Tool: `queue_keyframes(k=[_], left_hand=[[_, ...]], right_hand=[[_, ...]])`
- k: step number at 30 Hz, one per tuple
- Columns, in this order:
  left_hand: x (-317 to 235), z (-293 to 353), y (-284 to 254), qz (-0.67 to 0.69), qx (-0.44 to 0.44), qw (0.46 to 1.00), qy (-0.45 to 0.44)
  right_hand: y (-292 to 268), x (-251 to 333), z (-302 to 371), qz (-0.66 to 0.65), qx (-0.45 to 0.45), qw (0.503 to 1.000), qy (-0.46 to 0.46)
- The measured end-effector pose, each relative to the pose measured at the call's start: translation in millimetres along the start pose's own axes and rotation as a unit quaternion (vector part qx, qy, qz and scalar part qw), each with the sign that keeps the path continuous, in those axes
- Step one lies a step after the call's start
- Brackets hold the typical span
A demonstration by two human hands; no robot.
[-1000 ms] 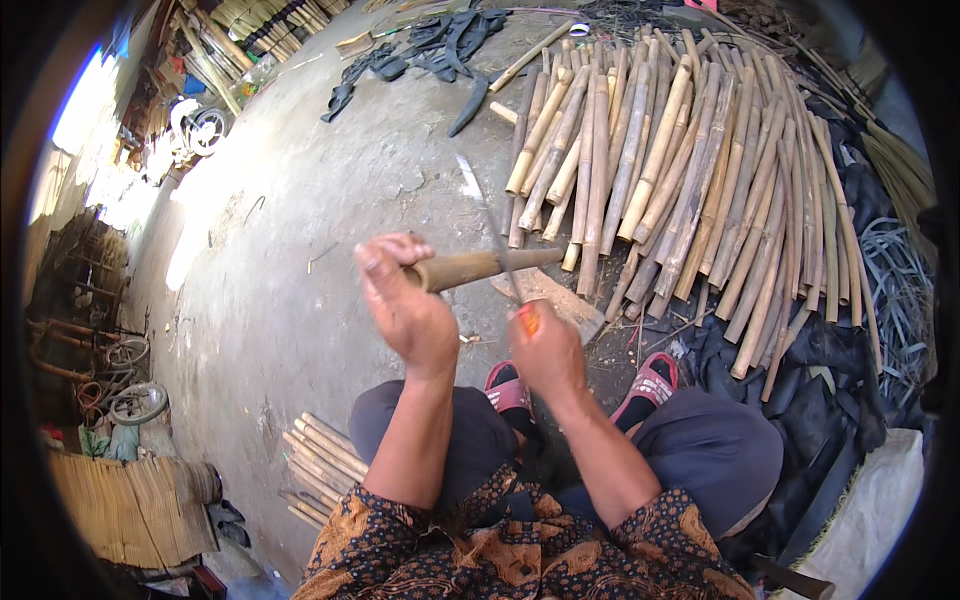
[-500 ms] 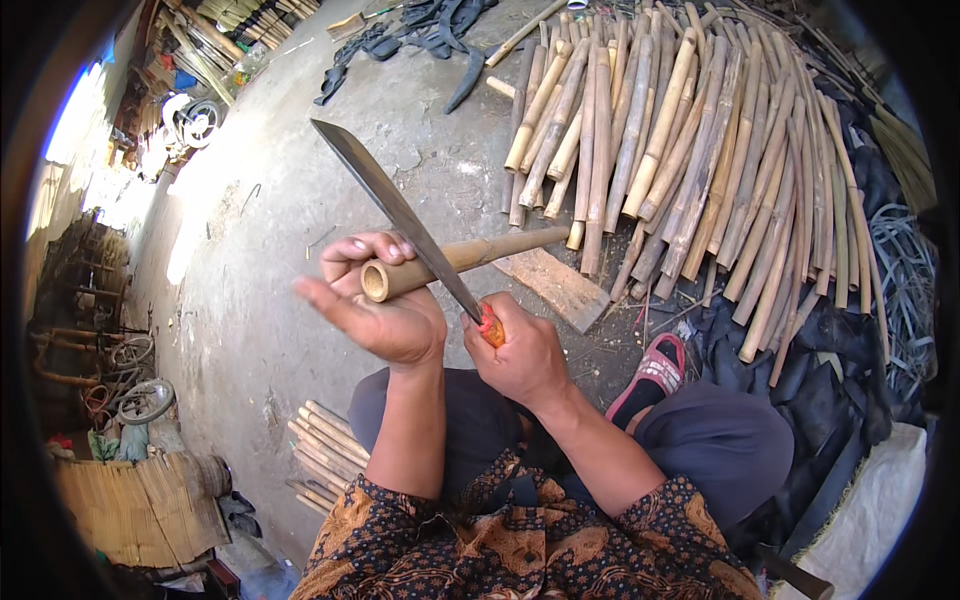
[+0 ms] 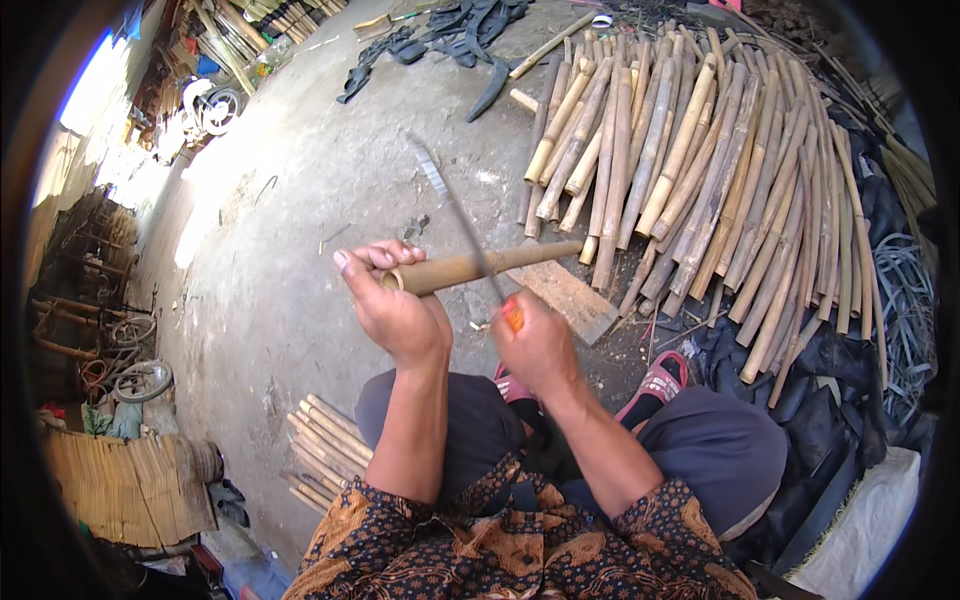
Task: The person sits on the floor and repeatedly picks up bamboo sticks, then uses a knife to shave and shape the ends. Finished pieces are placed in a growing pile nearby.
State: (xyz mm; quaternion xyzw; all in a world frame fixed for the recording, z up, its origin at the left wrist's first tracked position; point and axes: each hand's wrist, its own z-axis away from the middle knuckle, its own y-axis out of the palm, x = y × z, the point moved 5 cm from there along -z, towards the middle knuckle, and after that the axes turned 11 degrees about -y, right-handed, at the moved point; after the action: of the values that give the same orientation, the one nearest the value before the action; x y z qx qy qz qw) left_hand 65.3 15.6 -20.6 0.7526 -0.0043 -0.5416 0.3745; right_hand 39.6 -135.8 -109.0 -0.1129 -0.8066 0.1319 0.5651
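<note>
My left hand is wrapped round the near end of a bamboo pole, its hollow cut end beside the palm. The pole runs off to the right, its far end above a wooden board on the floor. In my right hand is the orange-red handle of a machete. Its long blade, smeared by motion, slants up and left across the pole. Whether the edge touches the bamboo I cannot tell.
A large heap of bamboo poles lies at the right. A smaller bamboo bundle is by my left knee. Dark rubber strips lie on the far floor, and a white sack sits at the lower right.
The machete has moved right along the pole, and its blade stands steeper. My left fingers, spread before, have closed round the pole. The view has shifted slightly.
</note>
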Motion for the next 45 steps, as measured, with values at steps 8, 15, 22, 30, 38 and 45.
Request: queue_keyframes(k=[8,15,22,30,38,45], left_hand=[[-1,5,-7,0.009,-0.012,1.000,-0.013],[-1,8,-11,0.009,-0.016,1.000,-0.021],[-3,10,-15,0.022,-0.020,0.999,-0.038],[0,10,-16,0.012,-0.006,0.998,-0.061],[1,4,-26,0.046,-0.083,0.993,-0.064],[3,-3,-37,0.073,-0.002,0.994,-0.088]], right_hand=[[5,-10,10,0.039,0.011,0.999,0.013],[7,-18,13,0.040,0.020,0.997,0.059],[0,-38,20,0.066,0.023,0.995,0.078],[9,-53,25,0.002,0.021,0.997,0.078],[22,-64,22,-0.030,0.026,0.996,0.078],[21,-64,20,0.001,0.013,0.997,0.073]])
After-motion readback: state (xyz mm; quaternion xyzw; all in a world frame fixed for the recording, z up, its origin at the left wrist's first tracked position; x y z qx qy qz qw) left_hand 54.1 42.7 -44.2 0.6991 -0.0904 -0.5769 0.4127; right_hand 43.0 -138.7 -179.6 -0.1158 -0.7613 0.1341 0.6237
